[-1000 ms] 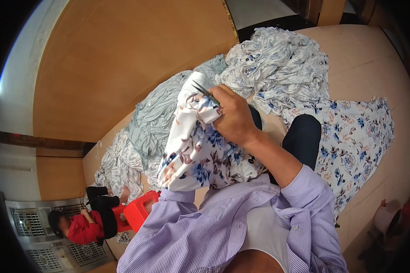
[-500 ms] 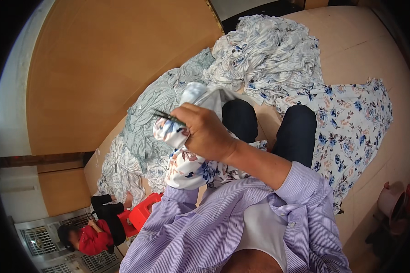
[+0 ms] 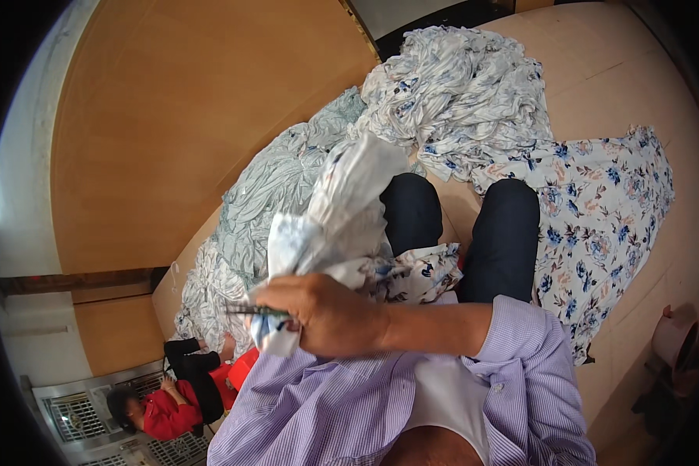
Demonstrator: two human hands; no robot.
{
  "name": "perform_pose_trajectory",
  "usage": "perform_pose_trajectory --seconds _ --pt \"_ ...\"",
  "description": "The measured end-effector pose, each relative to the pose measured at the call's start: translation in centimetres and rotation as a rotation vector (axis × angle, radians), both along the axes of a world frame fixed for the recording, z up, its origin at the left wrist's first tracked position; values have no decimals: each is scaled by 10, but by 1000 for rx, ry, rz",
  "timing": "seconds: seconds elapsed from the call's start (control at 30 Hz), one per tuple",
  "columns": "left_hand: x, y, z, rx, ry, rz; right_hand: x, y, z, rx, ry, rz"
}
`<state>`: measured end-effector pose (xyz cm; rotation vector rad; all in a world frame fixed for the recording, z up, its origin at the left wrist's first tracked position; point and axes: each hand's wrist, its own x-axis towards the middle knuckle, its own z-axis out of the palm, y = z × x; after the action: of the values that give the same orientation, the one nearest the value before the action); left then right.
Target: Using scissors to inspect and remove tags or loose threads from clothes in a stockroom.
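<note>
My right hand [image 3: 340,317] is closed in front of my chest, palm side hidden. It grips a slim dark pointed tool [image 3: 250,309] that resembles thread snips and points left. A white floral fabric [image 3: 342,198] is bunched up at the same hand; part of it shows just below the tool. The fabric rises past the hand and also spreads over my lap, with its paler reverse side partly turned out. My left hand cannot be seen; the cloth and my right hand cover that area.
Heaped floral cloth [image 3: 462,93] lies beyond my knees, and grey-green cloth [image 3: 276,182] by the wooden panel [image 3: 210,116]. A floral piece [image 3: 598,225] spreads to my right. A pink bucket [image 3: 673,342] stands far right. Lower left, a person in red [image 3: 169,410] sits near a red stool [image 3: 243,368].
My right hand has moved down toward my chest with the tool. The fabric has flipped upward and now stands higher above the hand, showing more of its pale side.
</note>
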<state>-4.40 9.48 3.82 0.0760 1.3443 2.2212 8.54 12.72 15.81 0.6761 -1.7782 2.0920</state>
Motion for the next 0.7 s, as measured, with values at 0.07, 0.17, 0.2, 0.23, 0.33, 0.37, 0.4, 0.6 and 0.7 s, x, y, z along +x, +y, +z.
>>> perform_pose_trajectory --seconds 0.07,0.17,0.2,0.23,0.33,0.37,0.4,0.6,0.7 --pt "0 2 1 0 1 3 15 -1 7 -39 -120 248" --pt "-2 4 3 3 -5 15 40 -1 17 -209 -147 359" --pt "-3 6 4 7 -9 21 44 -1 19 -228 -121 428" --pt "-4 7 5 8 -8 25 47 -1 21 -228 -108 506" --pt "-6 9 8 10 -9 41 51 6 18 -285 -94 462" --pt "-8 10 8 10 -14 50 52 9 16 -304 -93 447" --pt "-9 11 9 11 -18 60 53 11 15 -344 -95 436" --pt "-21 20 18 17 -58 144 63 25 14 -169 -212 493" --pt "-24 26 26 5 -74 192 66 27 18 -153 -217 496"
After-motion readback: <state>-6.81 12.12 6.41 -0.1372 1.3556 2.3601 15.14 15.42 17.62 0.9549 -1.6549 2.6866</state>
